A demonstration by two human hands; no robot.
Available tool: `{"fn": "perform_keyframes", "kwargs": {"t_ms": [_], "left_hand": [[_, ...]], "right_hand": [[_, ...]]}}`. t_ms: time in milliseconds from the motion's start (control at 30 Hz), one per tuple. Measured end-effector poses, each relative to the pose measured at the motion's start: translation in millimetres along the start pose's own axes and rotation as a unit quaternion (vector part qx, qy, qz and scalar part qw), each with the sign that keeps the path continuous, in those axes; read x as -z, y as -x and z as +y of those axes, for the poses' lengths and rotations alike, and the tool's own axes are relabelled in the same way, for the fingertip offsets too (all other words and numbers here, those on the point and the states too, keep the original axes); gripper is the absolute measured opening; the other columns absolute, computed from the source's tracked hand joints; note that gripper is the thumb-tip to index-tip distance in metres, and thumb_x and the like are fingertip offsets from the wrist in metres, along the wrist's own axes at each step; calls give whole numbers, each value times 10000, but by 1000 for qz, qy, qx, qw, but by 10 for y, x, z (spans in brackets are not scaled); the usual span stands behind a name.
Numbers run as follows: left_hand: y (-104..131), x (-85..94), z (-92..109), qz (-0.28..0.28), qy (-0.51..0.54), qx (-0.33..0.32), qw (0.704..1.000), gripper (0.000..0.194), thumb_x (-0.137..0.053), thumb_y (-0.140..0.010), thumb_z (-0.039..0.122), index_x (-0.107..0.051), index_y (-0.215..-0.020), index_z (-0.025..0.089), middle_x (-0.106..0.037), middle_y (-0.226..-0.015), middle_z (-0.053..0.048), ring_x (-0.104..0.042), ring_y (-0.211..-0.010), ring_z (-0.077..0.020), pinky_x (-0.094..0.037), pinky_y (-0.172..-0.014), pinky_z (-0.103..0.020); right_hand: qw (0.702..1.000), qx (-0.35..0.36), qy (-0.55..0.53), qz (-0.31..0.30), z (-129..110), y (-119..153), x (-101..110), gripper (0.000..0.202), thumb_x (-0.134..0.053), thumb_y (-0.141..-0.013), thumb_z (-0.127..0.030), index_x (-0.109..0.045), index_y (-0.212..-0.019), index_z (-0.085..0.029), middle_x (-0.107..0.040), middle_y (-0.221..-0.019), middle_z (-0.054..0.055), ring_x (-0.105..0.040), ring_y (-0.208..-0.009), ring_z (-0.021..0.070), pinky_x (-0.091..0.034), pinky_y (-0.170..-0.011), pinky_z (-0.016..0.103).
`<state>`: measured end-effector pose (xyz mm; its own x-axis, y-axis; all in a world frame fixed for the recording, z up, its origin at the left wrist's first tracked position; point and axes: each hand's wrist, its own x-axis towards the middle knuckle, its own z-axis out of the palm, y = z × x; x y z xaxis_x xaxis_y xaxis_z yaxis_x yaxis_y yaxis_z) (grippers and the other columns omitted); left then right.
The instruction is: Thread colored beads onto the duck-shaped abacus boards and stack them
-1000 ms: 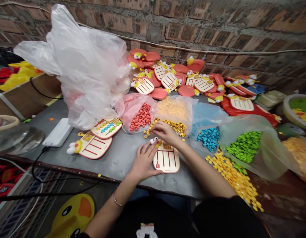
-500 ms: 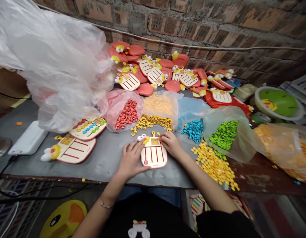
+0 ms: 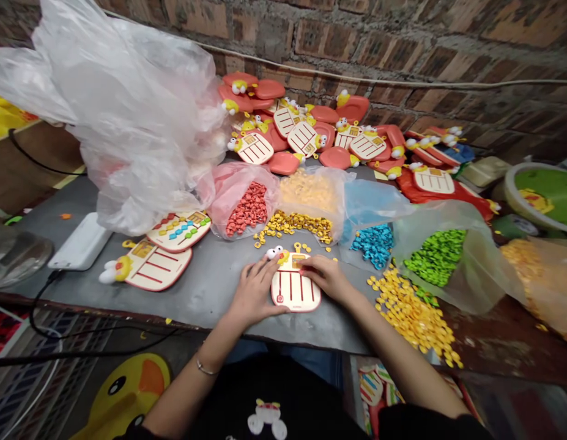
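A cream duck-headed toy board (image 3: 296, 294) with red slots and a red rim lies flat at the table's front. My left hand (image 3: 255, 290) grips its left side, fingers by the bulging eyes and thumb along the lower edge. Over the board's upper right part, my right hand (image 3: 326, 276) has its fingertips pinched at the top of the right-hand slots. Whatever sits between those fingertips is hidden. Just beyond the board are small yellow beads (image 3: 295, 223), some of them loose near its top loop.
Bags hold red beads (image 3: 249, 208), blue beads (image 3: 374, 244) and green beads (image 3: 435, 256). Yellow pieces (image 3: 411, 311) are heaped at right. Two boards (image 3: 157, 266) and a white power bank (image 3: 80, 241) lie left, below a large plastic bag (image 3: 140, 104). More boards (image 3: 306, 137) are piled against the wall.
My right hand has moved from the board's upper right corner inward and down onto the slots. The left hand keeps its hold. The whole view has shifted slightly.
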<state>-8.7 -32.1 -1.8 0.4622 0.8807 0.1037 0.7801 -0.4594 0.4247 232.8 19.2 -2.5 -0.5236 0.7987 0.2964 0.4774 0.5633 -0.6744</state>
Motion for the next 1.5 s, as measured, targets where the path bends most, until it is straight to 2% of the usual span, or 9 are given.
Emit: {"fn": "perform_keyframes", "kwargs": {"t_ms": [200, 333, 433, 567, 733, 833, 1067, 1200, 1500], "left_hand": [[-3, 0, -3, -11, 25, 11, 1000, 1037, -767, -639, 618, -316, -1471, 194, -401, -1504, -129, -304, -1401, -344, -268, -1073, -465], [-4, -6, -6, -6, 39, 14, 999, 1043, -769, -626, 629, -321, -1464, 199, -424, -1484, -140, -315, -1395, -351, -266, -1079, -486], [-8, -8, -5, -4, 43, 11, 999, 1041, -770, -625, 627, -325, -1464, 201, -419, -1485, -149, -318, -1390, -360, -266, -1083, -508], [-11, 3, 0, -3, 30, 7, 1000, 1024, -754, -620, 664, -374, -1437, 177, -369, -1517, -157, -313, -1390, -369, -265, -1086, -521], [-9, 19, 5, -12, 23, 6, 1000, 990, -742, -613, 694, -429, -1399, 181, -359, -1524, -153, -333, -1378, -372, -279, -1074, -515], [-5, 17, 5, -9, 24, 7, 1000, 982, -746, -628, 672, -409, -1418, 196, -352, -1528, -151, -336, -1377, -372, -275, -1072, -522], [6, 6, -3, -5, 25, -2, 1000, 1063, -758, -654, 616, -252, -1496, 208, -327, -1545, -134, -307, -1396, -353, -270, -1069, -499], [5, 18, 3, -2, 30, -1, 1000, 1101, -758, -674, 581, -151, -1525, 234, -338, -1541, -127, -316, -1393, -350, -272, -1062, -481], [4, 23, 30, 3, 18, 5, 1000, 1116, -760, -679, 573, -115, -1530, 248, -343, -1540, -114, -340, -1378, -350, -246, -1073, -498]], "right_hand": [[998, 1, -64, -25, -156, -299, -310, 229, -624, -893, -266, -671, -1108, -203, -721, -1006, 96, -658, -941, 225, -496, -859, 376], [978, -1, -151, -142, -181, -336, -183, 501, -739, -797, -324, -587, -1262, -211, -729, -842, 39, -671, -872, 219, -490, -873, 376], [974, -15, -175, -144, -186, -505, -46, 397, -701, -827, -352, -627, -1186, -200, -723, -912, 50, -670, -849, 200, -504, -801, 324], [998, -13, -35, -49, -249, -1084, -154, 141, -623, -883, -229, -674, -1001, -171, -702, -981, 71, -639, -891, 187, -476, -795, 290], [970, 16, 219, -105, -247, -1766, -606, 149, -588, -875, -134, -666, -1002, -139, -648, -1004, 122, -594, -908, 225, -449, -773, 309], [966, 20, 231, -111, -191, -1880, -695, 173, -509, -921, -133, -670, -982, -153, -628, -988, 111, -580, -848, 201, -445, -739, 295], [999, 29, -19, 20, -137, -1179, -65, 109, -585, -886, -155, -684, -923, -180, -631, -945, 68, -604, -898, 180, -488, -809, 304], [1000, -14, 0, 13, -126, -511, 289, 142, -554, -912, -198, -691, -948, -198, -626, -933, 68, -610, -855, 184, -507, -732, 307], [983, -24, 183, 12, 46, -50, 67, 230, -488, -940, -179, -667, -795, -184, -542, -779, 49, -495, -731, 171, -422, -643, 274]]}}
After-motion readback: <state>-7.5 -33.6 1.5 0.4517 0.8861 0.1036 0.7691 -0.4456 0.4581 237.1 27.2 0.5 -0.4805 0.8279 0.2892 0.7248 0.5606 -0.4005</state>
